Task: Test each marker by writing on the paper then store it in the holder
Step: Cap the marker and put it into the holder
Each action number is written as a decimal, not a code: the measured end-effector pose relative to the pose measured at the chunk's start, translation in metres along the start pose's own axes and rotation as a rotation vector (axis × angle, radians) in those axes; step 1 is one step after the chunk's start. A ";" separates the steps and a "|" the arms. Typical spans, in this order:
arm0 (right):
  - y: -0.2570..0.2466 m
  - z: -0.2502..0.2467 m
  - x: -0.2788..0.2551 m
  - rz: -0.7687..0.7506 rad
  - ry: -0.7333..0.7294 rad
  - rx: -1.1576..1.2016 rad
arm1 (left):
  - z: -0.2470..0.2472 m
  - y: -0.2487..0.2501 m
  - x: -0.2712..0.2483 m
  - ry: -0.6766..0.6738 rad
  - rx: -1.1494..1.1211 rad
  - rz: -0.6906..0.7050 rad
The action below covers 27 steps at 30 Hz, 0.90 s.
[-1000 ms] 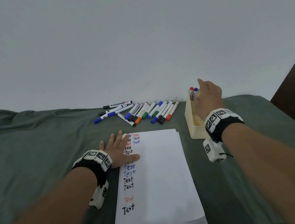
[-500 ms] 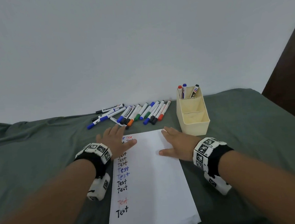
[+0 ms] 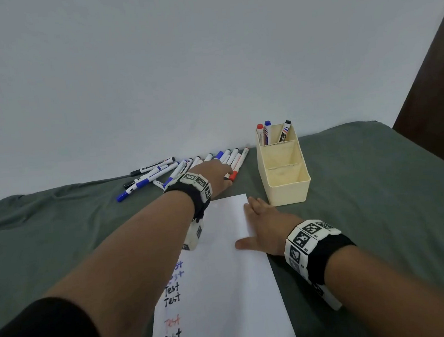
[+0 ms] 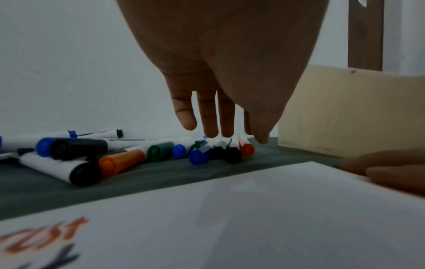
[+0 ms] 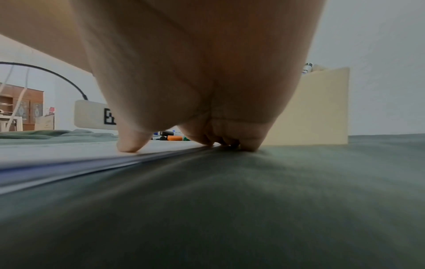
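Several loose markers (image 3: pixel 160 172) lie in a row by the wall. My left hand (image 3: pixel 223 177) reaches over the row's right end with straight fingers (image 4: pixel 208 120), their tips on the markers next to the red-capped marker (image 4: pixel 247 149); it grips nothing. My right hand (image 3: pixel 262 225) lies flat on the right edge of the paper stack (image 3: pixel 225 287), thumb and fingers (image 5: pixel 131 143) pressing down. The paper carries a column of "Test" words down its left side. The cream holder (image 3: pixel 286 187) stands right of the paper with three markers (image 3: pixel 267 132) in its far compartment.
A green cloth (image 3: pixel 378 209) covers the surface. A pale wall runs close behind the markers and holder. A dark wooden piece (image 3: pixel 432 93) stands at the far right. The holder's two nearer compartments hold nothing.
My left hand left the paper and moved forward to the right end of the marker row. My right hand came back from the holder and now rests on the paper's edge.
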State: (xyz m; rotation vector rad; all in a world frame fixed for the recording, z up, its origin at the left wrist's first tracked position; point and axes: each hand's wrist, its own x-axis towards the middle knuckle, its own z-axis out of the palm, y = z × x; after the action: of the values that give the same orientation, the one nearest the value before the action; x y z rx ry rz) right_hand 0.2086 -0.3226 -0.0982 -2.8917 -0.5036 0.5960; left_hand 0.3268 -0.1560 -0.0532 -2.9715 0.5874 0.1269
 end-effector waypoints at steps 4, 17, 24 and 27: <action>0.000 0.000 0.002 -0.007 -0.008 0.001 | 0.008 0.003 0.016 0.025 0.098 0.015; -0.001 -0.006 -0.003 -0.025 0.008 0.053 | 0.015 0.014 0.023 0.142 0.068 -0.107; -0.001 -0.012 -0.008 -0.064 0.160 0.095 | -0.007 -0.014 -0.022 0.120 -0.089 -0.159; -0.002 -0.016 -0.010 -0.123 0.308 0.085 | -0.009 -0.029 -0.055 0.211 -0.193 -0.135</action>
State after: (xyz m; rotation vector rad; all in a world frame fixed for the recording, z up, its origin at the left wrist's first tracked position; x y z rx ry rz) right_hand 0.2056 -0.3253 -0.0798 -2.7740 -0.5870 0.1457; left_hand 0.2879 -0.1104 -0.0360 -3.2260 0.4141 -0.1524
